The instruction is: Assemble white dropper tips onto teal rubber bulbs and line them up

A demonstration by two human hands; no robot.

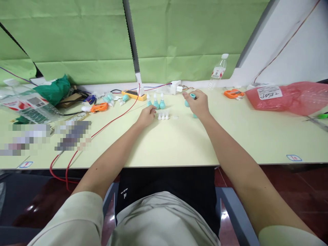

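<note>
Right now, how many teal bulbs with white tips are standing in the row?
3: just beyond the left hand stand the left bulb, the middle bulb and the right bulb. The hands could hide another.

Well back from the bare left grip (147, 116) and right grip (199, 103), a pale, loosely creased shirt (164, 218) with hemmed short sleeves (74, 217) meets black legwear (166, 181) bearing a small white logo (125, 196).
</note>
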